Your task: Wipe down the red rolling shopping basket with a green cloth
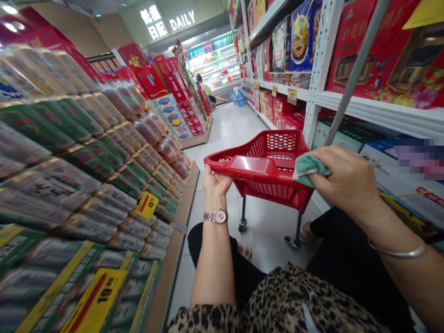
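Note:
A red wheeled shopping basket (274, 152) stands in the aisle just in front of me. My left hand (215, 180) grips the near left edge of its rim, fingers curled over the top. A watch sits on that wrist. My right hand (343, 178) is closed on a teal cloth (307, 167) and presses it against the basket's right rim. A silver bangle hangs on the right wrist. The basket looks empty inside.
Stacked packs of canned drinks (86, 152) with yellow price tags fill the left display. Shelves of red gift boxes (381, 55) line the right, with a grey pole (354, 69) leaning across. A person (204, 88) crouches far down the tiled aisle.

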Available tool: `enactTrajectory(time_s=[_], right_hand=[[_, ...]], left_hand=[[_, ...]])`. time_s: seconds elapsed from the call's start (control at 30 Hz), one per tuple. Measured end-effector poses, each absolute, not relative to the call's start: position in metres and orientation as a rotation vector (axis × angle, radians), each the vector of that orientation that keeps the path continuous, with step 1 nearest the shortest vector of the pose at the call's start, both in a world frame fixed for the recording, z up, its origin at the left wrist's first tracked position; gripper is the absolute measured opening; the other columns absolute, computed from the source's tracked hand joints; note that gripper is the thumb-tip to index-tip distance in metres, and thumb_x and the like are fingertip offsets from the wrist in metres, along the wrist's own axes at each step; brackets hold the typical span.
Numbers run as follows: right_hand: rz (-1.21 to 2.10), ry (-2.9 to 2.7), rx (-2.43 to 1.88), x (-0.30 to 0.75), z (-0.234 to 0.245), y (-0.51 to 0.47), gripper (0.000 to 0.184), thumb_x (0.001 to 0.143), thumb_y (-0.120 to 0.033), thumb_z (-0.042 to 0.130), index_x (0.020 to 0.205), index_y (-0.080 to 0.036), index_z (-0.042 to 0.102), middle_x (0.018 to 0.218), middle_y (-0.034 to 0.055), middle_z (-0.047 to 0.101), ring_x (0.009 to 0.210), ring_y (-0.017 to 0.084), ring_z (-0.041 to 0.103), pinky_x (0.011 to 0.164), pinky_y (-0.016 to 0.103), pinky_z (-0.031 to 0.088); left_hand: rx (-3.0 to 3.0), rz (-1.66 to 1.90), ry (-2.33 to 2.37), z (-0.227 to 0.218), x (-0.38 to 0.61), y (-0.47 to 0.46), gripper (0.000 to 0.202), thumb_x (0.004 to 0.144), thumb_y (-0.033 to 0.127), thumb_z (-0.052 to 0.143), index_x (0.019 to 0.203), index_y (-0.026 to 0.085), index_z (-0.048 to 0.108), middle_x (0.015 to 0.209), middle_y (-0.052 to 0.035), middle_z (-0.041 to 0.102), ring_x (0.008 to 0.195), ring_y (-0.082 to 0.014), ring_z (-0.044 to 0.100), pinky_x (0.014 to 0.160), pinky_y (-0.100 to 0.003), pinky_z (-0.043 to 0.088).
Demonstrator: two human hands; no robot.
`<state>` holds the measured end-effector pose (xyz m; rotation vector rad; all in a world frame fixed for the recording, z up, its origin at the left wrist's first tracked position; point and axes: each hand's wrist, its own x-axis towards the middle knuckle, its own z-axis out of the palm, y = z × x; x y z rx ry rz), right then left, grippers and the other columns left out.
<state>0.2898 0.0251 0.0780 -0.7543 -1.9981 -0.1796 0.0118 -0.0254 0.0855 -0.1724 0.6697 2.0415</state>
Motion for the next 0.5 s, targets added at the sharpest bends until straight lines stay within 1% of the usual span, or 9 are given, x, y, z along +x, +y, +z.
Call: enactTrajectory(time_s=[0.1,0.2,0.37,0.5], right_hand=[[-0.186,-2.028,-0.773,0.289,0.080,0.024,0.018,0.090,-0.023,0.056,0.089,-0.024,0.073,0.088,0.0084,0.073,0.084,0.028,0.066,0.073,0.038,0.045],[-0.223,-2.065,-0.797,0.285,0.084,0.019,0.019,0.089,-0.021,0.055,0.090,-0.023,0.074,0.087,0.0091,0.072,0.083,0.028,0.065,0.073,0.038,0.042],[-0.262,-2.126,-0.751,0.277,0.088,0.008,0.019,0.088,-0.020,0.057,0.097,-0.021,0.074,0.095,0.0099,0.073,0.085,0.027,0.063,0.074,0.038,0.039],[-0.252,-2.153,-0.694,0.271,0.091,0.003,0.020,0.088,-0.019,0.057,0.098,-0.020,0.074,0.096,0.0103,0.073,0.086,0.027,0.062,0.075,0.037,0.037]], left_hand=[[-0.159,2.050,0.678,0.087,0.011,-0.026,0.045,0.104,0.049,0.041,0.110,0.011,0.065,0.075,-0.0048,0.068,0.067,-0.0174,0.068,0.069,-0.033,0.061],[-0.139,2.042,0.683,0.087,0.009,-0.028,0.049,0.103,0.051,0.040,0.115,0.011,0.066,0.078,-0.0064,0.070,0.068,-0.0187,0.069,0.072,-0.036,0.061],[-0.114,2.005,0.715,0.084,0.005,-0.031,0.052,0.103,0.052,0.040,0.120,0.011,0.066,0.087,-0.0104,0.075,0.072,-0.0201,0.072,0.074,-0.037,0.061],[-0.097,1.974,0.726,0.082,0.004,-0.032,0.052,0.103,0.052,0.040,0.119,0.010,0.065,0.088,-0.0113,0.075,0.077,-0.0221,0.074,0.073,-0.037,0.060]])
